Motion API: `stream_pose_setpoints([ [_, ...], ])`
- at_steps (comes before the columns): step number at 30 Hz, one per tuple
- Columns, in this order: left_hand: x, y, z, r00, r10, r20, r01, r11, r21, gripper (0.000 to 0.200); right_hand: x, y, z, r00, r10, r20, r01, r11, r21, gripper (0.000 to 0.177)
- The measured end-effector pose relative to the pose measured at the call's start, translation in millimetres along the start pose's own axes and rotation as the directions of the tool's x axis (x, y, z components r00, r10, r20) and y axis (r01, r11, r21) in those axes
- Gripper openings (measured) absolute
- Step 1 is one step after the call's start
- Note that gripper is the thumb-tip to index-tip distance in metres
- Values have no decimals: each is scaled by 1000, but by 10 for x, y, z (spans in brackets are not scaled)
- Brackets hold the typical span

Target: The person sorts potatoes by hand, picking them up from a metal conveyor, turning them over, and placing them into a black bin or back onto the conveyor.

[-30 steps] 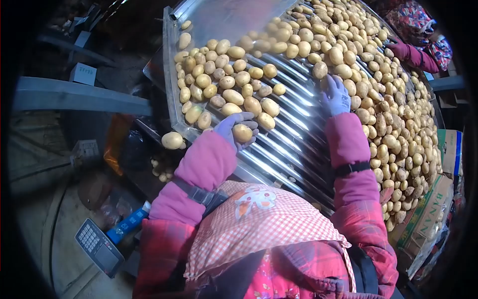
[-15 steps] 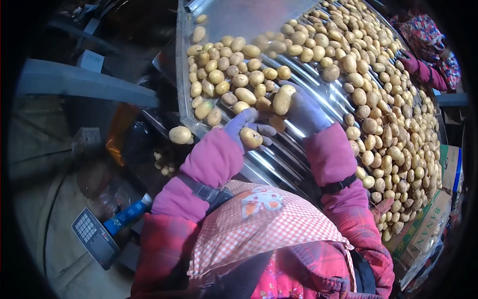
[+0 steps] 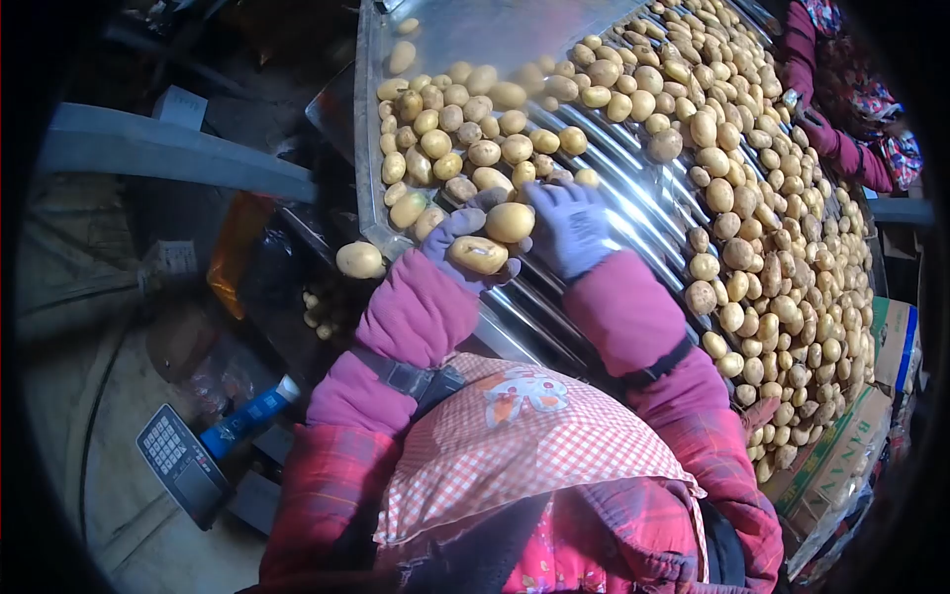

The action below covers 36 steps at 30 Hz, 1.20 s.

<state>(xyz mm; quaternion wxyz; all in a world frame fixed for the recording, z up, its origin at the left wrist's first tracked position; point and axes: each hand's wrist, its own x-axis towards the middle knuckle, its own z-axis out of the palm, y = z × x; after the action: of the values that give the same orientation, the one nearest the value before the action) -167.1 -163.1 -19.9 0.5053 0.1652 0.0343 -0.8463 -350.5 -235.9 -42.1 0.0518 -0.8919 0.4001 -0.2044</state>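
My left hand [image 3: 457, 236], in a purple-grey glove, is curled around two potatoes. The lower potato [image 3: 479, 254] has a pale damaged patch on its upper face. A rounder potato [image 3: 510, 223] rests above it, close to my right hand. My right hand [image 3: 571, 226], gloved alike, is back-up over the metal rollers [image 3: 633, 198] with its fingers stretched toward the pile and nothing seen in them. Just beyond its fingertips lie loose potatoes [image 3: 485, 153] in the corner of the metal-sided table.
Many more potatoes [image 3: 752, 247] cover the right side of the rollers. Another person's sleeve [image 3: 856, 158] reaches in at upper right. One potato [image 3: 359, 259] sits outside the table's metal rim [image 3: 368, 178]. A keypad scale [image 3: 183, 465] is at lower left, cardboard boxes [image 3: 841, 445] at lower right.
The potato that my right hand held appears to be in my left hand now, beside the first one. My right hand has moved left, its fingers now extended. My left hand has turned slightly.
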Motion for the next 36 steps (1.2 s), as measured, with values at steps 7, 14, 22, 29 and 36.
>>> stream_pose_setpoints([
  [7, 9, 2, 35, 997, 15, -78, -7, 995, 102, 41, 105, 72, 12, 998, 64, 6, -63, 949, 308, 64],
  [14, 7, -89, 89, 980, 81, -184, -39, 975, 221, 60, 29, 450, -233, 823, 239, 515, -515, -70, 854, 43],
  [22, 62, -40, 202, 995, -55, -87, 72, 976, 206, 72, 96, 347, -227, 818, 276, 504, -544, 90, 834, 31],
  [29, -71, -163, 239, 971, 235, -35, -162, 762, 627, 50, 72, 154, -291, 894, 167, 416, -443, 177, 879, 29],
  [36, -107, -192, 118, 973, 227, 32, -229, 970, 80, 41, -295, 981, -62, 831, 551, -74, -480, 778, 404, 32],
])
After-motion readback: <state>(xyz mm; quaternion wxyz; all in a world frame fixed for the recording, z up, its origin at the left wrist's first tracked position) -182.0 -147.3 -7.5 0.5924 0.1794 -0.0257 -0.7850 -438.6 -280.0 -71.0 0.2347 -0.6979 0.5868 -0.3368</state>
